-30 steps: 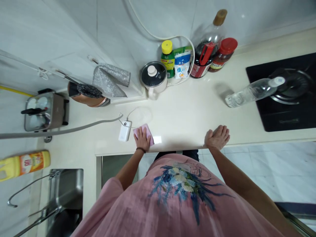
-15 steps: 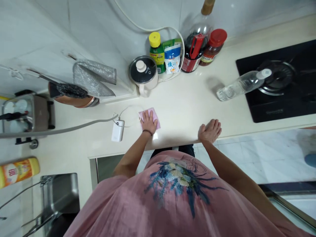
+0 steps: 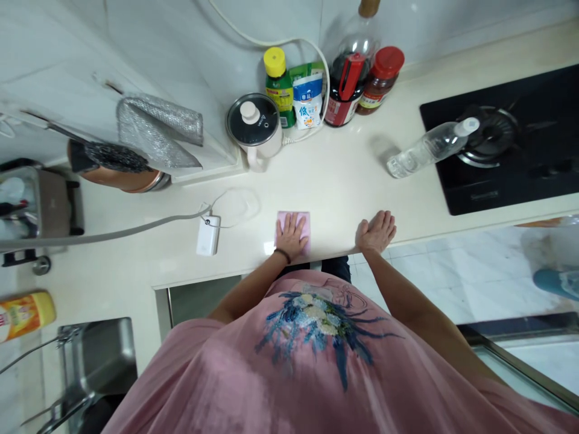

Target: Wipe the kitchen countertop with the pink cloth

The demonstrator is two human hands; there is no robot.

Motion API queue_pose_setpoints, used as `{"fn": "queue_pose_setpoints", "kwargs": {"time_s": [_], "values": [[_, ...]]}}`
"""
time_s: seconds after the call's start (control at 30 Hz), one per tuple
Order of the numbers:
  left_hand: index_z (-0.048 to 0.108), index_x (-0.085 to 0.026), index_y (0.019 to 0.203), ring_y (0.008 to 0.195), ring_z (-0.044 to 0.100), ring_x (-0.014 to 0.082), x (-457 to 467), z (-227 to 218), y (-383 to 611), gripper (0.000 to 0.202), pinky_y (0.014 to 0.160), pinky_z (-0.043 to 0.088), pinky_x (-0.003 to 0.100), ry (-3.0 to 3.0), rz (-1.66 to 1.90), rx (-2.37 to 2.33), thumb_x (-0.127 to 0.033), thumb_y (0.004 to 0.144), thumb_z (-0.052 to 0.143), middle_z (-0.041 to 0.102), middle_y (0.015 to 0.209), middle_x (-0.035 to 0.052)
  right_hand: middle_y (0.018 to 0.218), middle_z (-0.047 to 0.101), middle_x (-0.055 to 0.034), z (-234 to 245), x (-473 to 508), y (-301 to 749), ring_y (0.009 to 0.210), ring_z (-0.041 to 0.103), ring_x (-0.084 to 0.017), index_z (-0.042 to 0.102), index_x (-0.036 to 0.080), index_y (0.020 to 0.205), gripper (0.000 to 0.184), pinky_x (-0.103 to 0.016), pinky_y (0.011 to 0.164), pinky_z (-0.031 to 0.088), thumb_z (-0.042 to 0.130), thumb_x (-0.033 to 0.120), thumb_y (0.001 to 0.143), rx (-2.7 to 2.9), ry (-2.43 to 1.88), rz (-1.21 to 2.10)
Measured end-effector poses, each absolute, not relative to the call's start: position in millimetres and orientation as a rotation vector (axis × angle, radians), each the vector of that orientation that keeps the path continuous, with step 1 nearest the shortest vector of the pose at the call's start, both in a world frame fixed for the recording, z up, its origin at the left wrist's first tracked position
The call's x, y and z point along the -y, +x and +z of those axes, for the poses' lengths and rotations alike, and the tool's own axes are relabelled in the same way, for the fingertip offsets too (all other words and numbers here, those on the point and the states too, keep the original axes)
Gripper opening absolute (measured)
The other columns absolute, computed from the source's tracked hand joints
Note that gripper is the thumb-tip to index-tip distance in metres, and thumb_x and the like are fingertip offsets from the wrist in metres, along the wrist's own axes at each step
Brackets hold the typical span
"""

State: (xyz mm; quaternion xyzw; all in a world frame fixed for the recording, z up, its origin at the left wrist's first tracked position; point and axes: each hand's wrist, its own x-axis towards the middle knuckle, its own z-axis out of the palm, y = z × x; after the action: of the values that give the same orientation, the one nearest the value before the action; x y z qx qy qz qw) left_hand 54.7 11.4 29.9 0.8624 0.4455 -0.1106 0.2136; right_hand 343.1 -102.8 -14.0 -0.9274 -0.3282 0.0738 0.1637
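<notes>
1. Since the earlier shots my left hand (image 3: pixel 292 234) has slid the pink cloth (image 3: pixel 295 225) to the right along the counter: it was right next to the white power bank (image 3: pixel 207 235) and now it's well clear of it, closer to my right hand.
2. Left hand is flat, palm down, fingers spread out on top of the cloth, pressing it onto the countertop (image 3: pixel 344 181) near the front edge. Not gripping it, just laid open over it. A dark band sits on that wrist.
3. Right hand (image 3: pixel 376 229) is also open and flat, fingers a bit apart, resting on the counter's front edge with nothing in it. It's near the cloth but not touching it.
4. Cloth pokes out past my fingertips and on the right side of my hand; the rest is under my palm.
5. Power bank lies to the left of the cloth with a thin white cable looping off it.
6. Further back against the wall: a small white electric pot (image 3: pixel 254 125) with a dark lid, then a green bottle with a yellow cap (image 3: pixel 278 86), a blue and white packet (image 3: pixel 307 102), a dark sauce bottle (image 3: pixel 347 84) and a red-lidded jar (image 3: pixel 379 79), all bunched together.
7. Clear plastic bottle (image 3: pixel 429 147) stands at the edge of the black stove (image 3: pixel 506 144), on the right.
8. Far left there's a sink (image 3: pixel 97 355) and what I think is a yellow dish soap bottle (image 3: pixel 25 313), pretty blurry though.
</notes>
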Motion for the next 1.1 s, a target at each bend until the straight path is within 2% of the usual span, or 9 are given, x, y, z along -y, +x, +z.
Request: {"fn": "queue_pose_setpoints", "kwargs": {"time_s": [0.13,0.27,0.43,0.57,0.77,0.93,1.1], "values": [[0.032,-0.025,0.172,0.169,0.010,0.0349,28,34,-6,0.078,0.135,0.006,0.064,2.398,-0.415,-1.261,-0.052,0.101,0.050,0.020,0.181,0.0120,0.177,0.029,-0.0189,-14,103,343,0.166,0.016,-0.033,0.029,0.013,0.170,0.077,-0.064,0.132,0.016,0.038,0.051,0.103,0.933,-2.646,0.193],[0.034,-0.023,0.171,0.168,0.013,0.0370,33,37,-27,0.077,0.134,0.007,0.066,2.391,-0.464,-1.311,-0.052,0.102,0.049,0.021,0.180,0.0151,0.176,0.030,-0.0193,-14,103,343,0.165,0.017,-0.034,0.029,0.013,0.170,0.077,-0.064,0.132,0.016,0.038,0.050,0.103,0.930,-2.653,0.193],[0.027,-0.021,0.173,0.169,0.006,0.0373,-7,36,19,0.079,0.133,0.003,0.069,2.395,-0.414,-1.305,-0.052,0.103,0.046,0.013,0.182,0.0148,0.177,0.029,-0.0188,-14,102,343,0.166,0.015,-0.034,0.027,0.013,0.171,0.079,-0.064,0.132,0.015,0.038,0.050,0.103,0.929,-2.648,0.215],[0.019,-0.024,0.175,0.169,-0.002,0.0339,-61,30,82,0.079,0.133,-0.002,0.068,2.392,-0.320,-1.292,-0.051,0.105,0.042,0.004,0.183,0.0094,0.177,0.029,-0.0188,-14,103,343,0.165,0.016,-0.034,0.028,0.013,0.171,0.079,-0.064,0.132,0.016,0.039,0.050,0.102,0.931,-2.648,0.199],[0.013,-0.024,0.176,0.169,-0.010,0.0319,-105,24,134,0.080,0.133,-0.005,0.068,2.392,-0.245,-1.271,-0.048,0.105,0.042,0.005,0.184,0.0080,0.176,0.029,-0.0194,-16,103,343,0.165,0.016,-0.035,0.027,0.014,0.171,0.078,-0.066,0.131,0.016,0.038,0.050,0.102,0.941,-2.649,0.185],[0.017,-0.026,0.175,0.170,-0.004,0.0325,-67,26,87,0.080,0.134,-0.002,0.066,2.398,-0.273,-1.257,-0.049,0.104,0.044,0.006,0.184,0.0076,0.176,0.031,-0.0194,-16,103,344,0.165,0.017,-0.034,0.028,0.013,0.170,0.078,-0.065,0.131,0.017,0.039,0.050,0.102,0.940,-2.651,0.179],[0.025,-0.022,0.174,0.169,0.005,0.0349,-16,33,-13,0.078,0.134,0.004,0.066,2.307,-0.381,-1.465,-0.051,0.104,0.045,0.011,0.183,0.0123,0.176,0.031,-0.0197,-15,103,343,0.165,0.017,-0.034,0.030,0.012,0.170,0.077,-0.064,0.132,0.017,0.039,0.050,0.103,0.928,-2.649,0.188]]}}
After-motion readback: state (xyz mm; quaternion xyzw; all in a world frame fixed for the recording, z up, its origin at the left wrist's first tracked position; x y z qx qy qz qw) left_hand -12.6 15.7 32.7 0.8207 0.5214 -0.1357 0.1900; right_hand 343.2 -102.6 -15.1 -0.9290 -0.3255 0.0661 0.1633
